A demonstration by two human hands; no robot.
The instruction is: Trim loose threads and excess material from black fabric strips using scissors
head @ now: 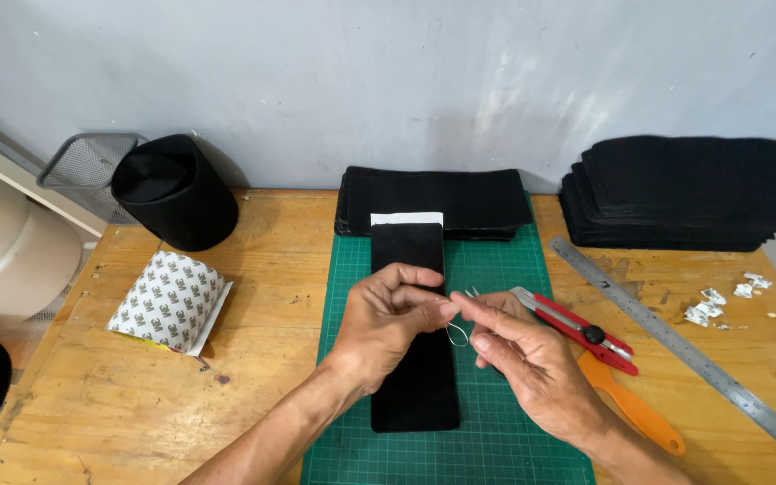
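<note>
A long black fabric strip [410, 251] with a white band at its far end lies lengthwise on a green cutting mat [496, 269]. My left hand [388, 323] rests over the strip's middle, fingertips pinched. My right hand [523, 355] meets it from the right, thumb and forefinger pinched. A thin loop of pale thread or wire [457, 335] hangs between the two hands, and small metal tips [471, 292] show just above them. What exactly each pinch holds is too small to tell.
A red utility knife [577, 328] and orange-handled scissors [635, 409] lie right of my hands, with a steel ruler [675, 341] beyond. Black fabric stacks [442, 198] [684, 193] sit at the back. A black fabric bin [177, 193], mesh basket [87, 162] and patterned paper pack [172, 301] stand left.
</note>
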